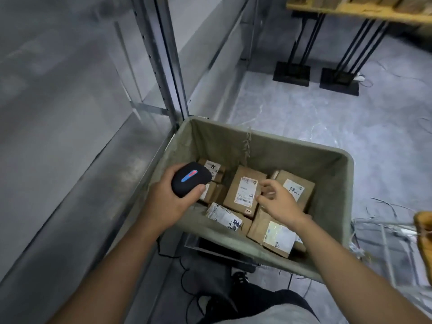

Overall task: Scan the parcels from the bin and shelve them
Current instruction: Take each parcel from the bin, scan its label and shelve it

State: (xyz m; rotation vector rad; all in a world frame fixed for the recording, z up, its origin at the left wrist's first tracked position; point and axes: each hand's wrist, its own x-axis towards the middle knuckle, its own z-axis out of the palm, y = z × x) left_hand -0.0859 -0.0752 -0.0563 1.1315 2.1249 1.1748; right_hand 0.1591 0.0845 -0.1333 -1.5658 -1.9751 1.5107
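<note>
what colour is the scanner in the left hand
Black, with a red and blue light strip on top; head view.

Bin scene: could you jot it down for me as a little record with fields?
place: storeroom aisle beside a grey metal shelf
bin: cloth-lined, holding several cardboard parcels
left hand: grips a black scanner over the bin
right hand: holds nothing, fingers loosely curled above the middle parcel
labels: white stickers face up; one reads 98LL
progress: no parcel lifted yet
</note>
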